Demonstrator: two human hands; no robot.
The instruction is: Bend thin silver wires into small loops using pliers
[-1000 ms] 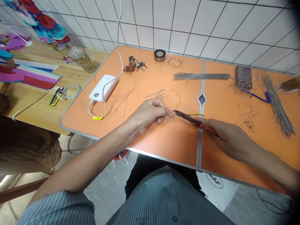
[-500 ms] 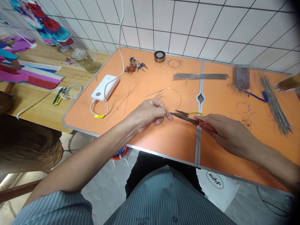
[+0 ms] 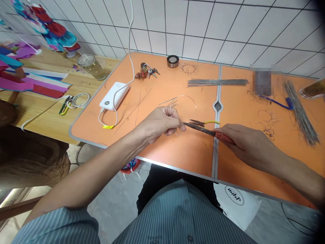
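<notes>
Left grip [image 3: 158, 123] pinching thin wire [image 3: 184, 98], loop raised over orange desk [image 3: 177, 156]; right grip [image 3: 247, 144] pressed around red-handled pliers [image 3: 199, 128], tips just beside left grip, wire contact hard to tell.

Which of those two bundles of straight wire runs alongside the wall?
The bundle of straight wires near the orange table's back edge runs alongside the wall; the other bundle, at the table's right end, slants away from the wall.

- Bright, even indoor light falls across the orange table [image 3: 188, 152].
- Faint, soft shadows lie under the fingers [image 3: 175, 130] of the left hand [image 3: 158, 123].
- Beyond the fingers [image 3: 223, 130] of the right hand [image 3: 247, 145], a pixelated patch [image 3: 262, 81] blurs the table.
- Far above the fingers, wall tiles [image 3: 203, 30] bow from wide-lens distortion, and the top-right corner darkens.
</notes>
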